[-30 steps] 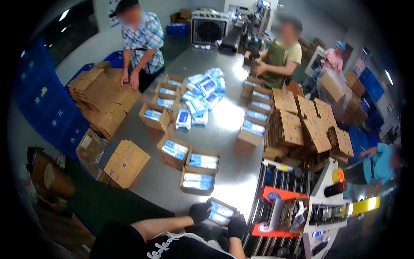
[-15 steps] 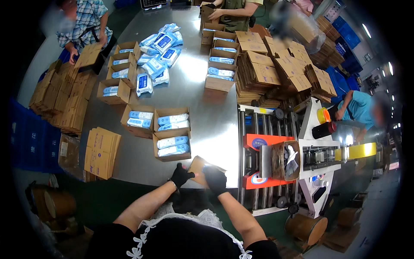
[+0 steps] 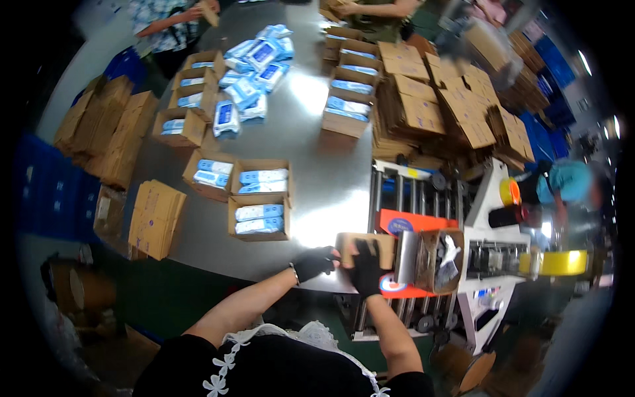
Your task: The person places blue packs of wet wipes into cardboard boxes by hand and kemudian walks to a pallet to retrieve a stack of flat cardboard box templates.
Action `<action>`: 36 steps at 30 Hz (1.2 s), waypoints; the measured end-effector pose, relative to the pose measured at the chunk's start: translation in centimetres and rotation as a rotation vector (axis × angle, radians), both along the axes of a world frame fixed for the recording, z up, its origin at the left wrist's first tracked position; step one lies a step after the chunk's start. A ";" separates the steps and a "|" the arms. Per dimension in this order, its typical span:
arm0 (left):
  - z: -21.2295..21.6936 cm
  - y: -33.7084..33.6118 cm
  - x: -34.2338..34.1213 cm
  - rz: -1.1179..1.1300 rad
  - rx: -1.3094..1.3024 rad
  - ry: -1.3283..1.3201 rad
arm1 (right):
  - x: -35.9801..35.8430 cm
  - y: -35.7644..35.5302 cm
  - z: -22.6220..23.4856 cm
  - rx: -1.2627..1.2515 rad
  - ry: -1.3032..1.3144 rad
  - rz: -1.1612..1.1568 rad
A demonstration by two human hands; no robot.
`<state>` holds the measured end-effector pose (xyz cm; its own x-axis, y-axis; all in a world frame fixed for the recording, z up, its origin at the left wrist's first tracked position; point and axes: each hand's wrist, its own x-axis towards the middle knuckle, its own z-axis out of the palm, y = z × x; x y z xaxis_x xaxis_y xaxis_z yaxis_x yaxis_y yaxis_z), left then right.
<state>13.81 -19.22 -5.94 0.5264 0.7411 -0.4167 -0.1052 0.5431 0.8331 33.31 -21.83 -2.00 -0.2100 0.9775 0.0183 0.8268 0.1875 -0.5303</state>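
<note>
While the partly open left hand (image 3: 315,263) is touching the box's (image 3: 387,249) left end, the spread right hand (image 3: 366,270) is resting on top, apparently steadying it across the counter's (image 3: 324,192) right edge.

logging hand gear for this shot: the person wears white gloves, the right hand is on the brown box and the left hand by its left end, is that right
One thing is wrong: the head view shows black gloves, not white. The right hand is on the brown box and the left hand by its left end, as you say.
</note>
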 end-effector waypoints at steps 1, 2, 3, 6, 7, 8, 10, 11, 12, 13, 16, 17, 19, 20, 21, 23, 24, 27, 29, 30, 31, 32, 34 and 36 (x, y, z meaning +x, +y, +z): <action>2.5 0.1 -0.8 0.089 0.524 0.271 | 2.1 0.2 0.4 0.250 -0.098 0.116; 4.8 0.2 -1.8 0.159 1.046 0.555 | 2.6 -0.4 0.7 0.182 -0.119 0.083; 6.8 0.2 -4.2 0.289 1.005 0.658 | 3.2 -0.9 0.4 0.187 -0.175 0.017; 11.1 2.3 -13.6 0.925 0.815 1.188 | 3.1 -1.2 -1.4 0.315 -0.265 -0.226; 11.8 3.2 -16.2 1.019 0.628 1.191 | 1.3 0.0 -2.2 0.347 -0.184 -0.176; 9.8 3.1 -19.1 1.009 0.671 1.210 | -0.9 1.4 -2.7 0.374 -0.095 -0.112; 7.2 2.5 -21.1 0.575 0.677 1.212 | -10.7 5.2 1.3 0.378 0.267 -0.036; 5.1 2.4 -21.3 0.590 0.761 1.234 | -14.8 7.4 2.8 0.199 0.422 0.013; 4.7 2.5 -21.2 0.507 0.815 1.246 | -17.7 8.9 3.8 -0.134 0.515 -0.062; 4.6 2.4 -21.2 0.423 0.822 1.219 | -19.5 9.5 3.5 -0.162 0.541 -0.099; 4.3 1.6 -23.4 0.035 0.763 1.220 | -21.8 7.9 5.4 -0.273 0.256 0.305; 4.2 1.6 -24.1 -0.121 0.739 1.218 | -22.0 7.7 3.4 -0.178 0.124 0.521; 4.5 2.5 -25.6 -0.240 0.692 0.908 | -23.1 7.9 2.7 -0.537 0.668 0.485; 4.6 3.1 -26.3 -0.297 0.667 0.751 | -22.9 8.4 2.4 -0.435 0.417 0.513; 4.0 4.1 -27.4 -0.355 0.506 0.685 | -22.9 9.1 2.7 -0.326 0.165 0.541; 3.1 3.8 -29.4 -0.045 0.667 0.744 | -23.5 9.4 3.1 -0.428 0.206 0.371; 2.8 4.1 -29.7 0.109 0.749 0.762 | -23.8 9.2 3.0 -0.372 0.211 0.302; -2.2 4.1 -29.0 0.202 0.591 0.651 | -25.8 7.2 1.6 -0.016 -0.084 0.389; -4.5 3.0 -27.4 0.198 0.360 0.253 | -27.2 6.7 2.8 0.083 -0.257 0.409; -5.7 2.1 -26.5 0.174 0.395 0.206 | -28.2 6.7 5.7 -0.009 -0.344 0.363; -8.7 1.3 -25.0 0.115 0.465 0.274 | -28.3 5.9 5.1 0.048 -0.214 0.274; -11.0 1.2 -23.1 0.045 0.536 0.335 | -27.9 4.9 3.3 0.104 -0.088 0.174; -4.2 1.5 -15.8 0.082 0.722 0.385 | -23.5 2.4 -1.8 0.143 0.022 0.021; -8.6 -0.8 -13.3 -0.122 0.731 0.575 | -19.9 -0.7 -1.4 0.142 0.003 0.063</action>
